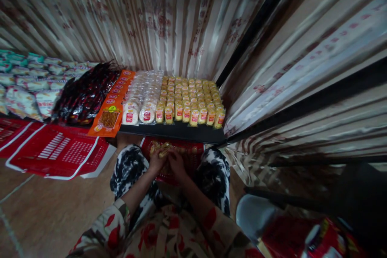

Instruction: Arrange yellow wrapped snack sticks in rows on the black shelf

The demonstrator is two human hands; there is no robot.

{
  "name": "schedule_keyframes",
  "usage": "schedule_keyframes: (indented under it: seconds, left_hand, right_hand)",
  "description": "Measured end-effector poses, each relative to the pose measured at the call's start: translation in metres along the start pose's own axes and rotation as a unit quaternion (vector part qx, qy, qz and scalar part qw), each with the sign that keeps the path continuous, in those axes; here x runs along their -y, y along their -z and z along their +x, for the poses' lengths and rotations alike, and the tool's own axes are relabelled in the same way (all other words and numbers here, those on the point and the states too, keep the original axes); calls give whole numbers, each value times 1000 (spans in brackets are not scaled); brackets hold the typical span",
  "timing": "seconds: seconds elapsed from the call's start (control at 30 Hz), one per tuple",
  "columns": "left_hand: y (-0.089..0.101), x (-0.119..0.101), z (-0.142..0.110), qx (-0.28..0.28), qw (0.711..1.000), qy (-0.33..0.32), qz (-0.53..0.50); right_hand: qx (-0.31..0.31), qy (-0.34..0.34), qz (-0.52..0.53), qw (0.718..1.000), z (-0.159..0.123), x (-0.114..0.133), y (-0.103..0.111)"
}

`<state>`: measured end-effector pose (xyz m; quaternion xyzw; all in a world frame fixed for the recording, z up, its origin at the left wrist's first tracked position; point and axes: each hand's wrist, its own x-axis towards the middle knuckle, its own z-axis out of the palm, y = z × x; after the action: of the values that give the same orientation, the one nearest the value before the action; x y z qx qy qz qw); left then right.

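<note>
Touching a shiny yellow plastic-wrapped packet (165, 150) at their fingertips, left hand (157, 162) and right hand (176, 161) are over the red plastic basket (193, 149); each grip's opening I cannot tell.

L hand (157, 161) & R hand (177, 162) on yellow pkts (163, 150) over red basket (193, 154).

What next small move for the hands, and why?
Probably raise the yellowish packet toward the black shelf: left hand and right hand meet at it, over the red basket, and similar-looking yellow packets stand in rows on that shelf.
</note>
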<state>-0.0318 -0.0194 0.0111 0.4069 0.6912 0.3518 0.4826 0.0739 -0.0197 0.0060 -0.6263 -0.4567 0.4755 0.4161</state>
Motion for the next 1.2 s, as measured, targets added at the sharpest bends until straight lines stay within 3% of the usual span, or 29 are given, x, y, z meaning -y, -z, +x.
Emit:
schedule_keyframes:
  seconds: [0.23, 0.47, 0.63, 0.77, 0.93, 1.2]
  left_hand:
    - [20, -25, -15, 16, 998, -58, -25]
    - [35, -41, -25, 26, 990, -140, 10]
    - [41, -56, -33, 76, 989, -124, -32]
    - [49, -76, -40, 123, 986, -101, -57]
    - [54, -91, -36, 147, 982, -57, -108]
    - [46, -96, -29, 160, 962, -15, -222]
  right_hand:
    - [15, 92, -65, 994, -10, 29, 16]
    - [-13, 229, -234, 945, -12, 52, 37]
    - [30, 289, -251, 923, -9, 58, 47]
    - [71, 257, -201, 943, -4, 63, 53]
    - [107, 139, -79, 981, -2, 64, 56]
    - [106, 82, 52, 990, -1, 66, 55]
